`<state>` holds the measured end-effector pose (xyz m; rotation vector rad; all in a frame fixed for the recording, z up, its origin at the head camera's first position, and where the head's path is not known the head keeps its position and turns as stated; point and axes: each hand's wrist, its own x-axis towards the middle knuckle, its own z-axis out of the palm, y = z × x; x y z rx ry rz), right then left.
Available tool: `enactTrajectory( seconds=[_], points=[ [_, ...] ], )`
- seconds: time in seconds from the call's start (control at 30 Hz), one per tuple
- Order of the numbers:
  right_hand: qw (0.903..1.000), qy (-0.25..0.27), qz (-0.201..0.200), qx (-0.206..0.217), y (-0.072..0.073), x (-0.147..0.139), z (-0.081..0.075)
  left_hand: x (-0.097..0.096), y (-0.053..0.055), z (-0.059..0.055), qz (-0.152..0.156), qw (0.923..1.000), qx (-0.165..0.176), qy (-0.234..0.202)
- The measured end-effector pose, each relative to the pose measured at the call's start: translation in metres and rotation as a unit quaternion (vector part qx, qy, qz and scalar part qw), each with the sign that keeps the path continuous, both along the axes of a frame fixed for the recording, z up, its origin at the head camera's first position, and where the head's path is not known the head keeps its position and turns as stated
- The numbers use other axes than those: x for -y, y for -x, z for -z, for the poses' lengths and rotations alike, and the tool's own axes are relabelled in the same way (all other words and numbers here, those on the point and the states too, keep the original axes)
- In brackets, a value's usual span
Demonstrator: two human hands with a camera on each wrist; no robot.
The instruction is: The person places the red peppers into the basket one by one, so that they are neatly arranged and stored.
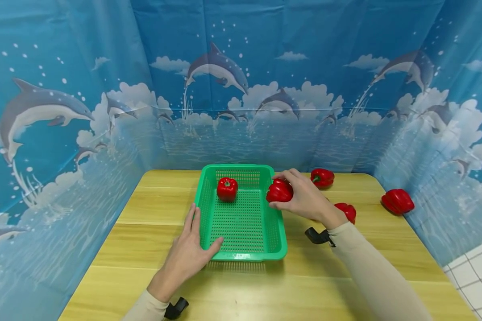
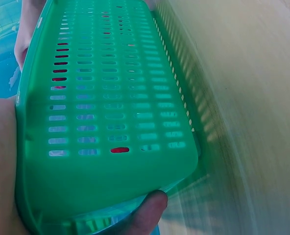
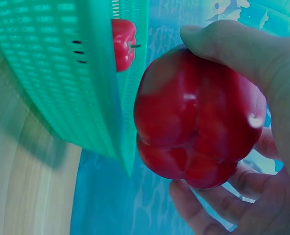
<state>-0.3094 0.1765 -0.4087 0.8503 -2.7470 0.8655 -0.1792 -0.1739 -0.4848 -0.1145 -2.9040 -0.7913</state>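
Over the right rim of a green plastic basket [image 1: 245, 257], my right hand [image 1: 305, 196] holds a red bell pepper [image 1: 279, 191]. In the right wrist view, the thumb lies on one side of this pepper [image 3: 194, 122] and the fingers curl round the other. My left hand [image 1: 189, 252] grips the basket's near left corner, thumb across the front rim and fingers along the outside of the left wall. One fingertip shows low against the slotted basket wall [image 2: 110, 181] in the left wrist view. Another red bell pepper [image 1: 227, 189] stands inside the basket, stem up.
Right of the basket, on the wooden table [image 1: 144, 240], lie a red pepper [image 1: 322, 178] at the back, one [image 1: 346, 211] partly behind my right wrist, and one [image 1: 397, 201] near the right edge. A blue dolphin-print curtain [image 1: 241, 133] stands behind the table and along its sides.
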Motion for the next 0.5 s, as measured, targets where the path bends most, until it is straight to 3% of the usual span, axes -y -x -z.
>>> enactTrajectory(
  seconds=[0.5],
  points=[
    [0.9992,0.029,-0.017,0.021,0.025,0.029,-0.003,0.001,0.000,-0.001,0.002,1.0000,0.001,-0.004]
  ],
)
